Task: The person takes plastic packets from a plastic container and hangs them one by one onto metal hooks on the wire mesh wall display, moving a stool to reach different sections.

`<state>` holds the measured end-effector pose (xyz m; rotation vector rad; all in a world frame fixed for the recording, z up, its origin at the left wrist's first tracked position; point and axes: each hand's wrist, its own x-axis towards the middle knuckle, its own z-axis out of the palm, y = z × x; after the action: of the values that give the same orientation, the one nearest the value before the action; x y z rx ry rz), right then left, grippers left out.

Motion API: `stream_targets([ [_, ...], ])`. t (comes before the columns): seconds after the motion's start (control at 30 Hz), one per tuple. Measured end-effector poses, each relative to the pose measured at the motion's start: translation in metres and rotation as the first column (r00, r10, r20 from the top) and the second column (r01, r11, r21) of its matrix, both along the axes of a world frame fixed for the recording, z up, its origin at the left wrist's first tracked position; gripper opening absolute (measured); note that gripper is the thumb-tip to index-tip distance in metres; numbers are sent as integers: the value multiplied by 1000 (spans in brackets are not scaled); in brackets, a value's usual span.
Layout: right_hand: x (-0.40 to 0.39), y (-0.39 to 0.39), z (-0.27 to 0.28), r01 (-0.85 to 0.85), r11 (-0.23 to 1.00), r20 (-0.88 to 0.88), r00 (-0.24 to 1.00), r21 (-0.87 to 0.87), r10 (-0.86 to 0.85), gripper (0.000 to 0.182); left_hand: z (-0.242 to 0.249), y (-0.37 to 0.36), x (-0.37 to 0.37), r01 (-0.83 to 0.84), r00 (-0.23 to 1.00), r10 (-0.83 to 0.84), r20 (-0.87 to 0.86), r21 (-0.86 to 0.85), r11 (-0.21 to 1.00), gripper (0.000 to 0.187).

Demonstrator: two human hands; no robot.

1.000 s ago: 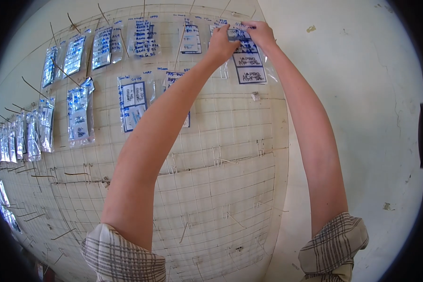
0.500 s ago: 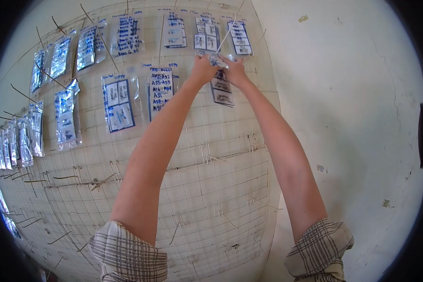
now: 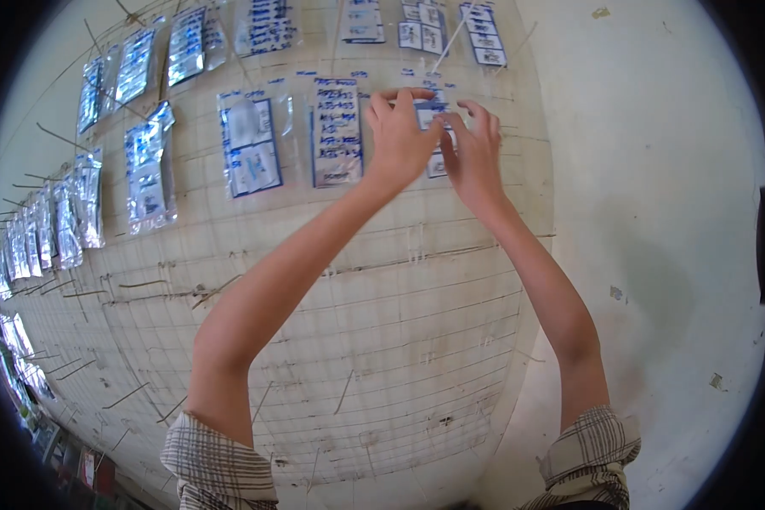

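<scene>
Both hands are raised at a clear plastic packet [image 3: 436, 167] on the wire grid, with blue handwriting at its top and small printed cards inside. My left hand [image 3: 399, 140] lies over its left side, fingers stretched across the upper part. On the right edge, my right hand [image 3: 476, 153] has its fingers apart and slightly curved, its thumb side close to my left thumb. Between them they hide much of the packet. Just left hangs another packet [image 3: 337, 132] with several lines of blue writing.
More packets hang along the top, such as one with stacked cards [image 3: 483, 36] and another with two cards [image 3: 251, 146]. A row of shiny packets [image 3: 64, 212] runs down the left. Bare wire hooks [image 3: 344, 393] stick out lower on the grid. A pale wall [image 3: 654, 212] stands at right.
My hands have gone from gripping the packet's top by the hook to spread fingers lower over it. The view has shifted, so the grid sits higher and further right.
</scene>
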<state>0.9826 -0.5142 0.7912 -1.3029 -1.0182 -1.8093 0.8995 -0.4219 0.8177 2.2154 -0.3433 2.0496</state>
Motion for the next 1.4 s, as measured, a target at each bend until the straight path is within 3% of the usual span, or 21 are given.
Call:
stream_targets([
  [0.13,-93,-31,-84,-123,982,1,992,-142,124,25,-72,-4,-101,441,837,-487,-250,-220,870,27],
  [0.2,-141,-43,-142,-268,915,-90,964,-302,252,21,-125,6,-159,509,696,-644,-318,-414,755,22],
  [0.23,-155,-46,-181,-418,785,-139,905,-457,402,24,-154,13,-190,489,643,-684,-343,-504,712,20],
  [0.27,-171,-40,-221,-600,541,-289,782,-590,553,32,-183,24,-220,471,608,-709,-357,-557,684,18],
  [0.3,-186,-31,-250,-484,174,-354,801,-858,483,39,-211,34,-250,454,573,-736,-360,-608,651,17],
  [0.33,-207,-14,-288,-533,97,-363,687,-841,629,39,-241,44,-280,391,598,-719,-354,-653,648,17],
  [0.37,-233,5,-326,-626,18,-485,621,-779,615,34,-276,53,-308,325,625,-700,-345,-700,636,17],
  [0.43,-279,41,-416,-750,-194,-714,467,-632,522,26,-352,64,-359,165,712,-686,-150,-914,371,16],
  [0.5,-302,67,-508,-730,-414,-833,410,-544,372,24,-426,63,-414,51,908,-417,46,-999,-1,16],
  [0.57,-322,80,-586,-627,-595,-851,482,-502,210,23,-526,47,-473,46,998,-26,52,-980,-194,18],
  [0.63,-328,86,-663,-506,-761,-835,544,-405,83,23,-602,2,-531,27,937,327,-119,-912,-410,19],
  [0.7,-332,85,-719,-398,-880,-810,585,-261,-24,24,-680,-66,-578,107,789,565,-239,-853,-510,20],
  [0.8,-339,105,-756,-317,-932,-629,764,-173,-143,23,-742,-149,-610,236,585,714,-386,-761,-604,21],
  [0.9,-360,147,-797,-105,-965,-384,923,-239,-6,27,-769,-192,-612,346,469,736,-488,-665,-662,22],
  [0.97,-387,175,-830,-136,-943,-527,848,-304,47,24,-795,-203,-607,349,456,734,-503,-658,-667,21],
  [1.07,-464,212,-846,-387,-904,-696,700,-182,-160,21,-852,-190,-595,407,423,773,-473,-663,-628,20],
  [1.1,-483,225,-876,-343,-898,-678,732,-274,-72,20,-869,-176,-587,430,397,802,-447,-681,-593,20],
  [1.17,-531,242,-897,-405,-901,-752,640,-156,-158,18,-909,-145,-575,428,458,793,-401,-683,-592,22],
  [1.3,-598,258,-966,-324,-929,-795,603,-176,-59,19,-970,-65,-574,387,454,842,-291,-787,-481,16],
  [1.37,-621,245,-988,-560,-824,-694,557,91,-455,20,-1000,-36,-583,369,498,810,-311,-769,-522,15],
  [1.4,-632,239,-998,-551,-830,-656,596,85,-463,21,-1021,-24,-588,346,519,784,-340,-756,-556,17],
])
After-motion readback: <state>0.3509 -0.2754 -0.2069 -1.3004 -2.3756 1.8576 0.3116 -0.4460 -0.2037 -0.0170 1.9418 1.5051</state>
